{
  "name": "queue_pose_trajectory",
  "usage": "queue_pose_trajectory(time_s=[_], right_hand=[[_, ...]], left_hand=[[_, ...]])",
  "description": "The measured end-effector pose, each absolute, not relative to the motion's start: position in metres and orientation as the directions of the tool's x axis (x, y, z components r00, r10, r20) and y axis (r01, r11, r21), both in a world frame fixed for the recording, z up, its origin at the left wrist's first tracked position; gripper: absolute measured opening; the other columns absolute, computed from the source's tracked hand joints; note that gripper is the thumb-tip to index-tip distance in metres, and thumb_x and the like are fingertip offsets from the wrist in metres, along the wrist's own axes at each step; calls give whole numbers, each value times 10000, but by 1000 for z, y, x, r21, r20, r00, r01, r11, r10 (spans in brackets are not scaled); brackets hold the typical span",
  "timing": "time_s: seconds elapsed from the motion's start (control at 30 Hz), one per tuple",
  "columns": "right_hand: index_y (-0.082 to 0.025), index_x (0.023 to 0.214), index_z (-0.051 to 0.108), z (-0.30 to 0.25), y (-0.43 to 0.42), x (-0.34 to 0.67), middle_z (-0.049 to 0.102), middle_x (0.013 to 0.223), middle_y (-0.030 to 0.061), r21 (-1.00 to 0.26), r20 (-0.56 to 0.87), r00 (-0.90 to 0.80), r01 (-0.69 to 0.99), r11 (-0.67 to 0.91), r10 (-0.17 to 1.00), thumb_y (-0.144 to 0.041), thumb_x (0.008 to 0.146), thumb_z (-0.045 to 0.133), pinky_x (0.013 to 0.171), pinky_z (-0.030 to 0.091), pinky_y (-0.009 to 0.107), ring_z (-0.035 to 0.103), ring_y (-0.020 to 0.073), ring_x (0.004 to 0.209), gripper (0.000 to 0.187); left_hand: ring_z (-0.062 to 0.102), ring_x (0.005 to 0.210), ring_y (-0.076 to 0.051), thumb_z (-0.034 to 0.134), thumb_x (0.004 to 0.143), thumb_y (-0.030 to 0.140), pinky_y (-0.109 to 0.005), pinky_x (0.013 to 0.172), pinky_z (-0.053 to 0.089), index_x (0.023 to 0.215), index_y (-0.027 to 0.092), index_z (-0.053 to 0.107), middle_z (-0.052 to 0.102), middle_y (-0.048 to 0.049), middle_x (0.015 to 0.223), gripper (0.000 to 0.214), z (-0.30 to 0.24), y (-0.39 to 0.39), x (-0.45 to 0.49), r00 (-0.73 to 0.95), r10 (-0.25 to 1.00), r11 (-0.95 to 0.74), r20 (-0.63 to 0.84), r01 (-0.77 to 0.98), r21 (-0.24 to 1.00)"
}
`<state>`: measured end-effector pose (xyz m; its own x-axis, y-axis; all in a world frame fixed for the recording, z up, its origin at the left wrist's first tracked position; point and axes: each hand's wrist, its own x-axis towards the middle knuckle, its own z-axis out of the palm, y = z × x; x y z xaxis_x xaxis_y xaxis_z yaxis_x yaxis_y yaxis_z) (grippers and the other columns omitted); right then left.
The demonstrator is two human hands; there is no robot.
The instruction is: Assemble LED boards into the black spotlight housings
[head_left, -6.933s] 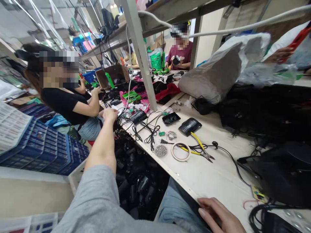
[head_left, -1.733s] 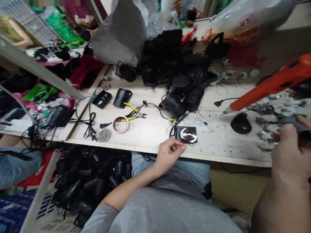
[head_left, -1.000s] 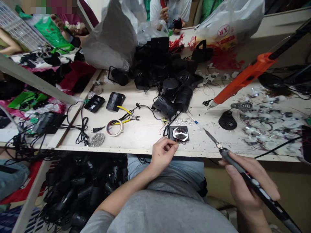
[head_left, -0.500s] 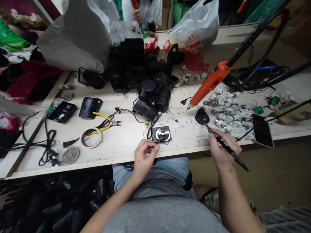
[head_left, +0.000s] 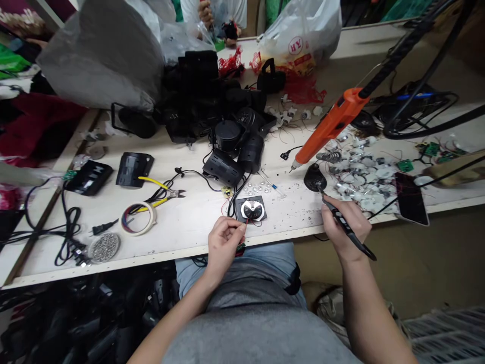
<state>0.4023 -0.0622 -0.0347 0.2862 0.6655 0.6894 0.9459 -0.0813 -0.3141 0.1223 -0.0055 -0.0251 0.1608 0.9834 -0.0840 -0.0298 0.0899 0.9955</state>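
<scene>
My left hand (head_left: 223,241) is closed in a pinch at the table's front edge on a small green circuit board (head_left: 240,246) with thin red wires. Just beyond it lies a black square part with a shiny round reflector (head_left: 251,209). My right hand (head_left: 344,225) grips a black soldering iron (head_left: 343,222). The iron's tip touches a black round stand (head_left: 315,179). An orange electric screwdriver (head_left: 329,126) hangs on a cable above the table.
A heap of black housings (head_left: 215,111) fills the table's middle back. Yellow-handled cutters (head_left: 161,194), a tape roll (head_left: 138,219), a round LED plate (head_left: 100,247) and a black cord (head_left: 66,237) lie at the left. Loose white parts (head_left: 359,174) and a phone (head_left: 410,199) lie at the right.
My right hand came in from the right with the soldering iron and brought its tip to the black stand. My left hand stayed pinched at the table edge. The view swung right.
</scene>
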Motion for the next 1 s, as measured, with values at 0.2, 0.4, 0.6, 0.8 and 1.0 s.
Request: queue_pose_trajectory(time_s=[0.2,0.4,0.6,0.8,1.0], right_hand=[[-177,956,746,-37,-64,406,768,818,69,-288,733,244,957,-36,635,-202,866,646,690,582,326,722,210,703,137],[-197,935,795,-31,-67,410,759,731,70,-429,697,412,895,-118,587,-266,853,728,606,553,348,728,256,655,126],[-232,1067,782,1,-96,358,758,797,29,-507,708,389,861,40,590,-228,834,751,630,547,365,710,229,664,235],[-276,1190,728,19,-118,323,775,870,-2,-516,684,139,786,341,716,-95,786,739,576,581,333,716,196,668,443],[-267,1186,725,24,-123,314,769,858,5,-533,665,113,764,363,738,-98,808,709,573,607,322,721,190,659,414]], left_hand=[[584,558,-79,742,792,346,-207,517,499,716,175,712,580,-4,781,189,-30,-5,123,98,991,87,-93,66,994],[566,478,-58,711,802,326,-201,459,442,698,173,690,567,8,770,187,-33,-2,126,51,996,69,-76,123,990],[488,489,-51,675,817,242,-208,479,409,707,185,685,563,11,754,124,-31,-4,130,71,996,-74,59,239,968],[568,620,-76,669,791,179,-202,498,464,723,171,694,638,-88,1070,73,-28,-7,132,116,986,-142,116,250,958],[654,713,-127,659,776,143,-212,549,528,677,166,674,692,-96,1024,102,-27,-2,132,163,982,-134,95,245,960]])
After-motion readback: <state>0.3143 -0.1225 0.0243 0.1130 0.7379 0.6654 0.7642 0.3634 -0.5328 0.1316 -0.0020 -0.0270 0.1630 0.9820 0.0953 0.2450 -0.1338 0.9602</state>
